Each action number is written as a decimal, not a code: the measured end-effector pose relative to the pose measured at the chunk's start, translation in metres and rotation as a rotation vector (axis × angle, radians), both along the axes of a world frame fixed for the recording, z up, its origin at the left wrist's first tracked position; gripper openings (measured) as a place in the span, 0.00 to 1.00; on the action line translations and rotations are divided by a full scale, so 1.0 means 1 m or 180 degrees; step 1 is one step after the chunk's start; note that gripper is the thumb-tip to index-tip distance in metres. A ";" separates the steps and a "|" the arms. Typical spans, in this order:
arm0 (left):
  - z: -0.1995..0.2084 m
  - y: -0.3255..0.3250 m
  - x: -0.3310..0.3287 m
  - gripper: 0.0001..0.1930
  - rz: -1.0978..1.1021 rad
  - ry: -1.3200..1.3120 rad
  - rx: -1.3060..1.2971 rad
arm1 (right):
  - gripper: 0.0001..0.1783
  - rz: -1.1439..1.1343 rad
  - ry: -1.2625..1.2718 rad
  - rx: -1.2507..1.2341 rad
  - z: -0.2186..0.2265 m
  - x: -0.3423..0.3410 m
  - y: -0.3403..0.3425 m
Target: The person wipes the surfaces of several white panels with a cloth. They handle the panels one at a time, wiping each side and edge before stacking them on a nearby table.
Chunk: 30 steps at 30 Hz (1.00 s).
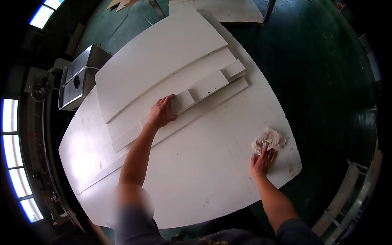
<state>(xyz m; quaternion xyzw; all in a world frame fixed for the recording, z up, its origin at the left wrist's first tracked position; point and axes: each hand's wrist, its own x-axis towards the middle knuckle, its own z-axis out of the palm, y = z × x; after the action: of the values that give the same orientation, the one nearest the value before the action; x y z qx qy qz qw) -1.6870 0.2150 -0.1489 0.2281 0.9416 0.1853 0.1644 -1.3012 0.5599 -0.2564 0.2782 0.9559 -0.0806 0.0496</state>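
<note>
My left hand (162, 112) is closed around the near end of a short white board piece (182, 101), which lies in a row with other white pieces on a stack of white panels. Beside it in the row is a white piece with small dark holes (209, 85). At the right side of the table, my right hand (263, 161) has its fingers on the near edge of a crumpled pale rag (272, 139), gripping it against the tabletop. A large white panel (159, 61) with holes along its edge lies beyond my left hand.
The white worktable (212, 171) has worn edges and a few stains. A long thin white strip (102, 174) lies along its left part. Past the left edge stand a metal box (79, 77) and a fan (41, 87). Another white table (228, 11) is at the far side.
</note>
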 end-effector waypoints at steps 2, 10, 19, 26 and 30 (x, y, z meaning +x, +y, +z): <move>0.001 0.002 -0.009 0.46 -0.0036 0.0051 0.0082 | 0.55 -0.0050 -0.0066 -0.0082 0.001 0.001 0.000; -0.006 0.041 -0.091 0.47 0.0000 0.0430 0.0121 | 0.54 0.0038 -0.0023 -0.0012 0.000 0.001 0.003; 0.013 -0.089 -0.062 0.44 0.0563 0.0526 -0.0629 | 0.51 0.0017 0.0150 -0.0051 0.005 -0.002 -0.001; -0.004 -0.136 -0.009 0.49 0.2029 0.0304 -0.1200 | 0.51 0.0042 0.0205 0.0038 0.004 -0.001 0.000; -0.049 -0.130 0.016 0.46 0.2058 -0.0035 -0.1042 | 0.51 0.0158 0.0144 0.0230 0.003 -0.001 0.001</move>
<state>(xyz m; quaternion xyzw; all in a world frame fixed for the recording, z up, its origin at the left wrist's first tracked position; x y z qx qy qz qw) -1.6705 0.0845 -0.1982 -0.1117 0.9814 0.0758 0.1368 -1.3022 0.5610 -0.2532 0.2541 0.9656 -0.0510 0.0199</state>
